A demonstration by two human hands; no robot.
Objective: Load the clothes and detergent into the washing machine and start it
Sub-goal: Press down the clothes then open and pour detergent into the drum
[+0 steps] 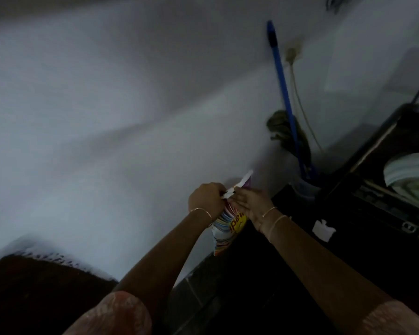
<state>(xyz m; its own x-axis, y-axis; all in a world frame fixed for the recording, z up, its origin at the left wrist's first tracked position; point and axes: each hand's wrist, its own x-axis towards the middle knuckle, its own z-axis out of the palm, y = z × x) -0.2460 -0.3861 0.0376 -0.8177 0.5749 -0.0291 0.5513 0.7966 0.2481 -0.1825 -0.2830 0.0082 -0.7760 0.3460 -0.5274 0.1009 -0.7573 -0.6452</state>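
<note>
Both hands meet at the top of a detergent packet point(229, 226), and the grip there is a two-handed pinch. The left hand point(206, 199) is clenched on the packet's upper edge from the wall side, fingers curled tight around the crumpled white rim. The right hand point(249, 203) presses against the same rim from the machine side, its thumb and first fingers on the white torn strip point(242, 183) that sticks up and away from the knuckles; its other fingers lie flatter along the packet's face.

From that pinch the packet hangs downward, long axis roughly upright and leaning a little, its lower end toward the person, just over the dark floor beside the wall. It is held in the air and rests on nothing. The strip runs up and to the right, so a tear would, I judge, run across the top from left to right, with the right hand pulling and the left anchoring.

The packet is a soft pouch, striped in many colours, with a yellow patch bearing red letters, its neck creased where it is squeezed.

The washing machine point(373, 189) stands to the right, nearer the right hand, lid open, pale clothes point(411, 172) showing inside the drum. Whether the packet is already open cannot be told.
</note>
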